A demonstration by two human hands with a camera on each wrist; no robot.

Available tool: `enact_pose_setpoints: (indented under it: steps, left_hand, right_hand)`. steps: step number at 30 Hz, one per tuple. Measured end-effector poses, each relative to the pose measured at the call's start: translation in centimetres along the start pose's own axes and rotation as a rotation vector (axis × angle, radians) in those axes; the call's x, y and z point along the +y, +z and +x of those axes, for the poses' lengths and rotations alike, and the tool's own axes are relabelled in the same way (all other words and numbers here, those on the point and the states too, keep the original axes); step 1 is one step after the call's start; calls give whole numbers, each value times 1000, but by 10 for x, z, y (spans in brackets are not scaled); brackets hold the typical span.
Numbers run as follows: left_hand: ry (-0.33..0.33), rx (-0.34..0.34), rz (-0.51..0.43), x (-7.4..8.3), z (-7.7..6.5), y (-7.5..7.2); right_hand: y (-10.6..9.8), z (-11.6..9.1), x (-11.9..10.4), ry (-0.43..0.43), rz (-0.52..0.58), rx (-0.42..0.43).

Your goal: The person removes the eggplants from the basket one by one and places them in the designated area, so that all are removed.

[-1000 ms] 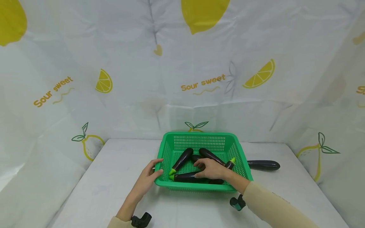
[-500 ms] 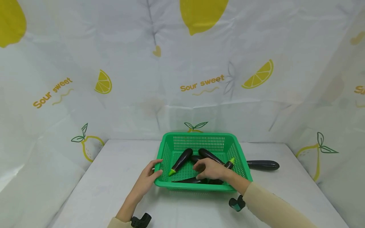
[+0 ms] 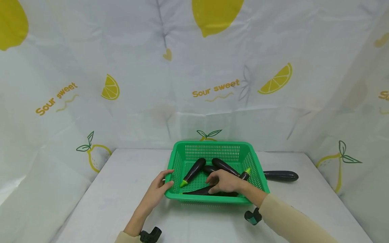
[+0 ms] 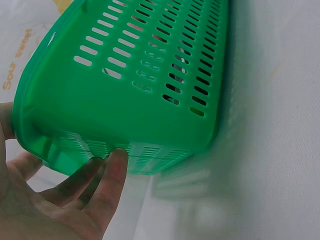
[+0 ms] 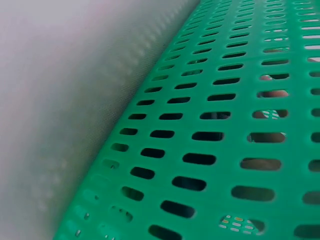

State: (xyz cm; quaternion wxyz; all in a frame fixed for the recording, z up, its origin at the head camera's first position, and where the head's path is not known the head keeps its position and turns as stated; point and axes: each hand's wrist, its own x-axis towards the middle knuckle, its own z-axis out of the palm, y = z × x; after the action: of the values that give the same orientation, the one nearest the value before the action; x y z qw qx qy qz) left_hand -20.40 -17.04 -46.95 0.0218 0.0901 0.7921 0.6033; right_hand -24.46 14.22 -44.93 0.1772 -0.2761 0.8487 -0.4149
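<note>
Left hand (image 3: 156, 190) first, at the green plastic basket's (image 3: 209, 199) eight o'clock, fingers bent round its rim! Inside, toward six, your right hand (image 3: 226, 182) has fingers nearly closed, pinching the front eggplant (image 3: 200, 191). Outside, at three, another eggplant (image 3: 281, 176) lies on the tabletop (image 3: 121, 189); deeper in, eggplants at nine (image 3: 193, 172) and one (image 3: 223, 165).

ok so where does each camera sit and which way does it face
Head: worn on the head, faces forward and down at the green slotted basket of eggplants; shows left hand, right hand, beige sleeves.
Left wrist: on that wrist, faces past the fingers to the basket's outer walls; that hand partly shows.
Right wrist: on that wrist, faces the basket's outside; perhaps fingers glimpsed through holes.
Shared: head and left wrist both show the left hand at the basket's corner.
</note>
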Motion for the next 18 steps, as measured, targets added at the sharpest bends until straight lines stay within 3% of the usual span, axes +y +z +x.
enact_pose_setpoints:
  steps: [6,18]
  left_hand:
    - [2,4,8,0,-1,1]
    - [3,4,16,1,-1,0]
  right_hand:
    - [-3,-2,-4,16,64,69]
    - [-22,-19,-18,8,131,119]
